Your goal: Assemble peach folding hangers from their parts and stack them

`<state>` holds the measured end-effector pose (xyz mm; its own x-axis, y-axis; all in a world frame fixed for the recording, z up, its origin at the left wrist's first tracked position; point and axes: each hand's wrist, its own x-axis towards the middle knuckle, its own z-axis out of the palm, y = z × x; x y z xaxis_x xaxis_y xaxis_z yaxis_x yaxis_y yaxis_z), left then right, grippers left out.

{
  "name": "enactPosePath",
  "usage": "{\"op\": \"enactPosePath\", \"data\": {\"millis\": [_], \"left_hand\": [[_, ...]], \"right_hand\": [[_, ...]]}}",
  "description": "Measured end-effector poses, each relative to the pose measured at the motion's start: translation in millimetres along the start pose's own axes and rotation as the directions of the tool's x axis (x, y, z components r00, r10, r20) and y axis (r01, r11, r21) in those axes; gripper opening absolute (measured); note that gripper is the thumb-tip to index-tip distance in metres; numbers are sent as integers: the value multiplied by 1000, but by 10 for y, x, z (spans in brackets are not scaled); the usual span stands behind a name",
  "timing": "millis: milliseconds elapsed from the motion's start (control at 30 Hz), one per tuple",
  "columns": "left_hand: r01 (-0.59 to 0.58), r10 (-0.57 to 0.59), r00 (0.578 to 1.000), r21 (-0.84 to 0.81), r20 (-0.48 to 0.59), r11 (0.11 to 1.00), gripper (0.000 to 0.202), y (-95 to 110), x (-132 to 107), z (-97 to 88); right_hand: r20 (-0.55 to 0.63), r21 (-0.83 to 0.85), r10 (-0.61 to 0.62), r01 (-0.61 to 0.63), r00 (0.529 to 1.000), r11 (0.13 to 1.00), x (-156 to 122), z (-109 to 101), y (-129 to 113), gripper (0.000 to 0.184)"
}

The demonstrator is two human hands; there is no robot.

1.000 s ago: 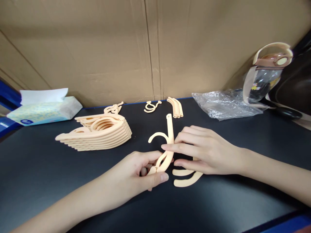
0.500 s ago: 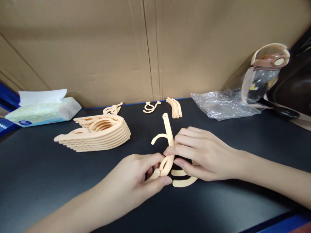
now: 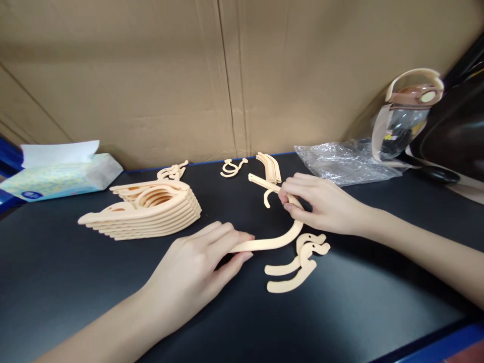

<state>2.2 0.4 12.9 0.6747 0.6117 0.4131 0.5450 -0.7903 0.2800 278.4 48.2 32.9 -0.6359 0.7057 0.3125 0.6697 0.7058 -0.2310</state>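
Observation:
Between my two hands is a cream plastic folding clothes hanger (image 3: 278, 243), its arms spread into a wide bend. My left hand (image 3: 204, 264) pinches the tip of one arm between thumb and fingers. Further right, my right hand (image 3: 317, 201) grips the other arm, whose flat, holed end and small curved side hook (image 3: 267, 197) stick out to the left past the fingers. The fingers cover part of this arm. Just below the bend, two loose cream hanger hooks (image 3: 291, 282) lie partly overlapping on the black tabletop (image 3: 227, 322).
A stack of folded cream hangers (image 3: 151, 222) stands on the left, with small hook pieces (image 3: 173, 172) behind it. More hooks (image 3: 232, 168) and several curved strips (image 3: 269, 167) lie at the back. A tissue pack (image 3: 64, 174), clear plastic bag (image 3: 348, 164) and water bottle (image 3: 406, 126) flank them.
The hanger has gone from folded together to spread apart. My right hand has moved up and right, my left slightly left. The loose hooks below are now uncovered.

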Motion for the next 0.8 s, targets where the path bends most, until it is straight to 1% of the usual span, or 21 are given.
{"op": "enactPosePath", "data": {"millis": [167,300,467,567,800], "left_hand": [[24,-23,999,19,-44,1000,14,-28,1,29],[23,-20,998,42,-56,999,16,-35,10,30],[-9,12,999,59,-46,998,21,-28,17,32],[-9,12,999,69,-39,998,22,-31,21,32],[-10,11,1000,65,-22,998,16,-36,34,25]], "right_hand": [[43,-2,-18,18,999,1000,2,-4,12,10],[57,-61,-58,61,997,996,1,5,38,13],[77,-143,-108,118,991,983,-7,37,75,21],[84,-145,-122,133,989,980,-11,54,90,24],[80,-146,-133,143,988,979,-8,91,105,25]]}}
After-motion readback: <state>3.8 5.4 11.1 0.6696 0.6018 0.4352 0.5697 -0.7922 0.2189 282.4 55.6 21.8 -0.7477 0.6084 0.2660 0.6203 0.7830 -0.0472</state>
